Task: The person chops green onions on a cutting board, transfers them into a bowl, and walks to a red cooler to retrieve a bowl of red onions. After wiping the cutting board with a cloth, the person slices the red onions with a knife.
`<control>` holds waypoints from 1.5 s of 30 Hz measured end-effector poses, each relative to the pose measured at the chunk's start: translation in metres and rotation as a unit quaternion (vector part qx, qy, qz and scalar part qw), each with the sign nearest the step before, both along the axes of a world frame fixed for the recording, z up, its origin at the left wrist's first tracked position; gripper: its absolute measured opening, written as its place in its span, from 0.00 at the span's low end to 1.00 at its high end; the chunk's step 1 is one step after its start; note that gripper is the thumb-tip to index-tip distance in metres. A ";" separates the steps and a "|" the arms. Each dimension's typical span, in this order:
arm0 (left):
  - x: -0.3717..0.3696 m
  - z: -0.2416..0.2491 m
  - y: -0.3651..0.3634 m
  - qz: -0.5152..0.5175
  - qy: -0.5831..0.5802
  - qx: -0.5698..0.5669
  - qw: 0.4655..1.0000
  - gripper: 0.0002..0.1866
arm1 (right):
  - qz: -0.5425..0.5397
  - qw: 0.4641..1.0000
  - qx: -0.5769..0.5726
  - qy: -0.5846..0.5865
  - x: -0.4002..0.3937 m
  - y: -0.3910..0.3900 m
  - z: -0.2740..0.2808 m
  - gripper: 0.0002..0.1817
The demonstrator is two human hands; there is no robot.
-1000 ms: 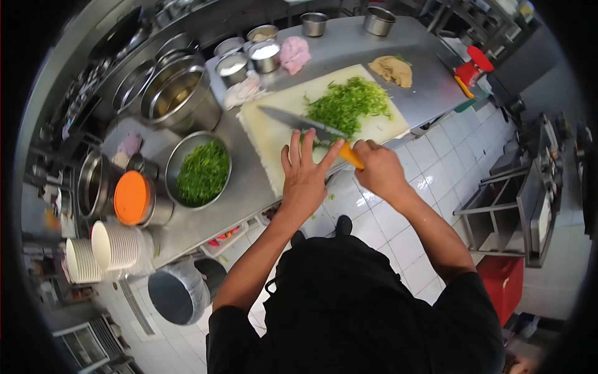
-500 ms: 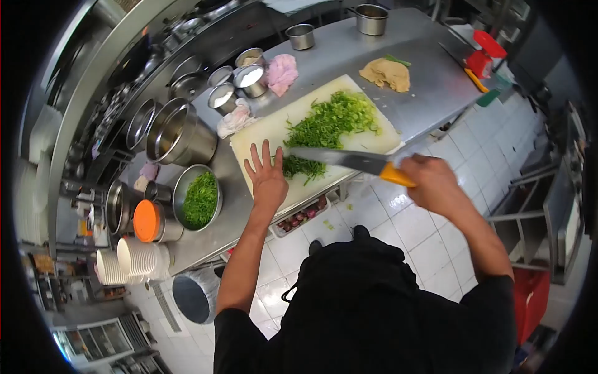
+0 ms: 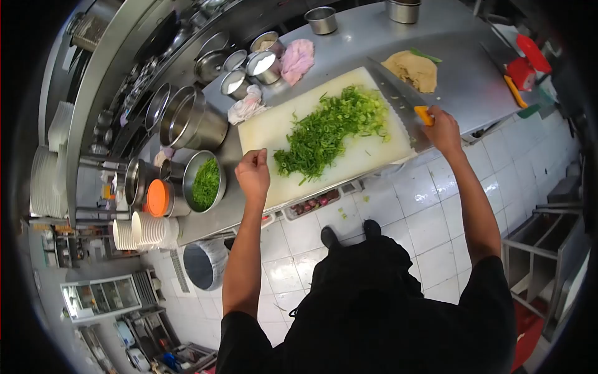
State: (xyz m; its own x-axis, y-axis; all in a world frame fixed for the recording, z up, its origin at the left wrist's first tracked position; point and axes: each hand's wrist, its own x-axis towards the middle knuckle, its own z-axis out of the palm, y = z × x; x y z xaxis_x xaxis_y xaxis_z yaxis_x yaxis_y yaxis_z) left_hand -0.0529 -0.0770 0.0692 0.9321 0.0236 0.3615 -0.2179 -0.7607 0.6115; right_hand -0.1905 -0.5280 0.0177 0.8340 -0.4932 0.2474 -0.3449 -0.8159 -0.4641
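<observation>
Chopped green onions [image 3: 333, 131] lie in a heap on a white cutting board [image 3: 274, 128]. My right hand [image 3: 443, 129] grips the yellow handle of a knife [image 3: 402, 87], whose blade lies along the metal counter just right of the board. Above the board's left edge is my left hand [image 3: 253, 171], its fingers curled together; whether anything small is between them is hidden. Left of that hand, a metal bowl [image 3: 218, 163] holds more chopped greens.
Beyond the knife lies a tan cloth [image 3: 414, 70]. Metal pots [image 3: 208, 124], small tins of white powder [image 3: 263, 65], a pink cloth [image 3: 297, 60] and an orange-lidded container [image 3: 159, 198] stand around the board. A red scale [image 3: 522, 71] is at the far right.
The knife has moved from over the greens to the counter right of the board, still in my right hand. My left hand has drawn its spread fingers together. The view has shifted.
</observation>
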 end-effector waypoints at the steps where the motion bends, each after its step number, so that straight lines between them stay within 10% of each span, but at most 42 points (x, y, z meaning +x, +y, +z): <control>1: -0.004 0.001 0.008 0.050 0.003 -0.034 0.998 0.15 | -0.004 1.000 -0.004 0.012 0.010 -0.002 -0.006 0.22; 8: -0.023 -0.031 0.126 0.368 0.164 -0.510 0.760 0.42 | 0.040 0.997 -0.026 -0.059 0.039 -0.001 -0.016 0.28; 11: -0.008 -0.072 0.189 0.268 0.104 -0.535 0.794 0.46 | 0.089 0.984 -0.046 -0.150 0.049 0.037 -0.008 0.31; 15: -0.016 -0.058 0.197 0.300 0.159 -0.600 0.724 0.37 | 0.142 0.975 0.007 -0.171 0.049 0.096 0.019 0.33; 17: -0.059 -0.070 0.229 0.079 0.145 -0.604 0.779 0.13 | 0.201 0.933 0.283 -0.096 0.025 0.118 0.053 0.34; 20: -0.141 -0.045 0.224 0.191 0.171 -0.503 0.825 0.13 | 0.389 0.681 0.616 0.074 -0.034 0.125 0.148 0.35; 24: -0.249 -0.092 0.268 0.297 0.226 -0.408 0.833 0.17 | 0.729 0.079 0.640 0.230 -0.076 0.163 0.179 0.32; 25: -0.271 -0.102 0.273 0.341 0.259 -0.413 0.804 0.19 | 0.738 0.050 0.621 0.258 -0.086 0.174 0.177 0.31; 26: -0.294 -0.112 0.280 0.364 0.279 -0.411 0.788 0.20 | 0.715 0.187 0.614 0.278 -0.104 0.180 0.174 0.31; 27: -0.319 -0.129 0.293 0.374 0.286 -0.427 0.772 0.21 | 0.511 0.557 0.574 0.315 -0.147 0.184 0.170 0.30; 28: -0.339 -0.136 0.292 0.387 0.283 -0.430 0.765 0.21 | 0.309 0.763 0.459 0.335 -0.174 0.201 0.161 0.30; 29: -0.354 -0.143 0.292 0.397 0.292 -0.434 0.754 0.20 | 0.200 0.852 0.335 0.350 -0.178 0.211 0.146 0.29; 30: -0.364 -0.146 0.285 0.400 0.296 -0.435 0.750 0.19 | 0.309 0.886 -0.075 0.337 -0.174 0.182 0.076 0.32; 31: -0.371 -0.146 0.283 0.402 0.304 -0.431 0.748 0.18 | 0.244 0.838 -0.159 0.461 -0.168 0.178 0.081 0.31; 32: -0.371 -0.147 0.282 0.391 0.301 -0.439 0.751 0.17 | 0.113 0.849 0.062 0.512 -0.160 0.197 0.122 0.35; 35: -0.351 -0.149 0.296 0.336 0.288 -0.457 0.771 0.15 | 0.139 0.905 0.228 0.331 -0.172 0.190 0.125 0.26; 45: -0.113 -0.040 0.280 0.213 0.114 -0.599 0.764 0.52 | 0.157 0.969 0.180 0.060 -0.122 0.170 0.067 0.33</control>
